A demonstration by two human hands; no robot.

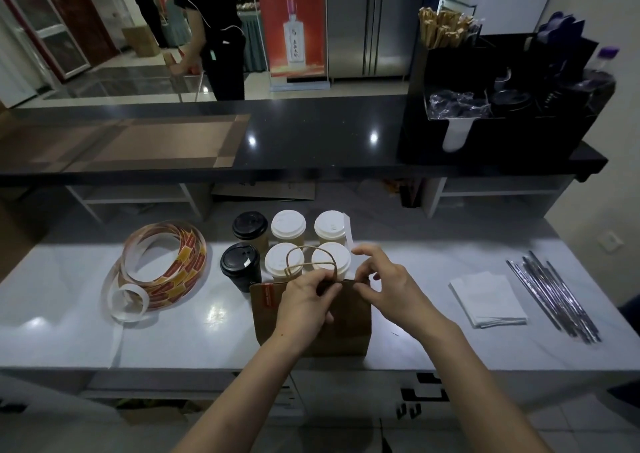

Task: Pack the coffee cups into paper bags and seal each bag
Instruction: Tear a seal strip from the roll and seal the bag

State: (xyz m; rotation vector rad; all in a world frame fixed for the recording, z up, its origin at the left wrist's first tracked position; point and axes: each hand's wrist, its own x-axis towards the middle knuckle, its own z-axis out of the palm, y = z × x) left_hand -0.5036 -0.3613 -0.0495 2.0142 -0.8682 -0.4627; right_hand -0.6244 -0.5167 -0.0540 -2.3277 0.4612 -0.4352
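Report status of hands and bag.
Left hand, right hand both pinch top of brown paper bag. One red sticker on it. Six lidded paper cups behind, nothing blocking.

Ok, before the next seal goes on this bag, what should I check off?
1. Bag upright on the counter: ok.
2. Left hand and right hand pinch its top edge shut: ok.
3. Red sticker on the left end of that edge: ok.
4. Sticker for the right end in hand: cannot tell.
5. Bag's contents: cannot tell, the top is closed.
6. Sticker roll lying left of the bag: ok.
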